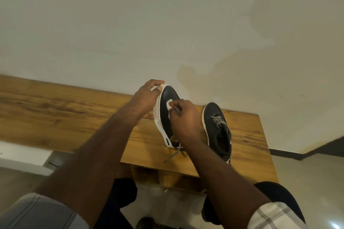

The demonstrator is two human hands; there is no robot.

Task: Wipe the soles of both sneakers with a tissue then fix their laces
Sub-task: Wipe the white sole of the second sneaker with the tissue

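Observation:
A black sneaker with a white sole [167, 117] is held tipped on its side above the wooden table, toe pointing away. My left hand [147, 100] grips it around the toe and sole edge. My right hand [183, 117] pinches a small white tissue [169, 105] against the black upper near the toe. A black-and-white lace dangles from this shoe's heel end. The second black sneaker [216, 130] stands upright on the table to the right, its speckled laces loose across the tongue.
The wooden table [65, 117] runs left along a pale stained wall [167, 24]; its right edge lies just beyond the second sneaker. My knees in dark trousers sit below the front edge, over a light tiled floor.

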